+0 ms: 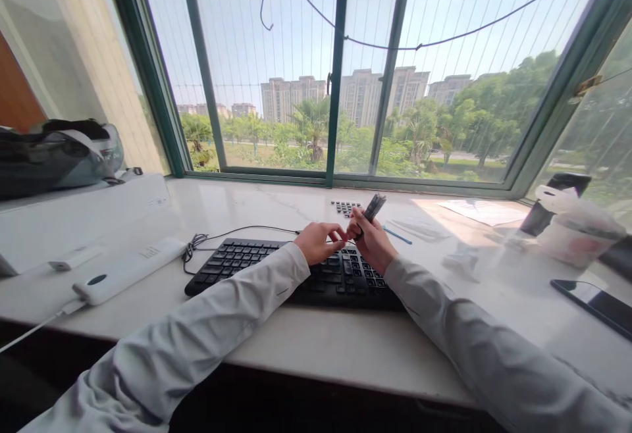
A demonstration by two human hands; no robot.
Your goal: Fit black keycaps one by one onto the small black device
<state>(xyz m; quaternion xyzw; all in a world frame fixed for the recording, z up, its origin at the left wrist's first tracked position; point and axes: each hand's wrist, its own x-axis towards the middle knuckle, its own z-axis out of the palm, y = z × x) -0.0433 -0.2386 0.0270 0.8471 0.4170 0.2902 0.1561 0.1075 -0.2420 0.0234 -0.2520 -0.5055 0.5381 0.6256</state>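
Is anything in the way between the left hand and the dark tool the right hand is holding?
No. The left hand is right beside the tool in the right hand, over the keyboard.

On my far left I see a dark bag (59, 155) on a raised white ledge (89, 212); below it, a white power strip (129, 270). Loose black keycaps (345, 208) and a blue pen (396, 235) lie toward the window (336, 64). At right: paper (481, 211), a plastic bag (575, 226), a phone (595, 303).
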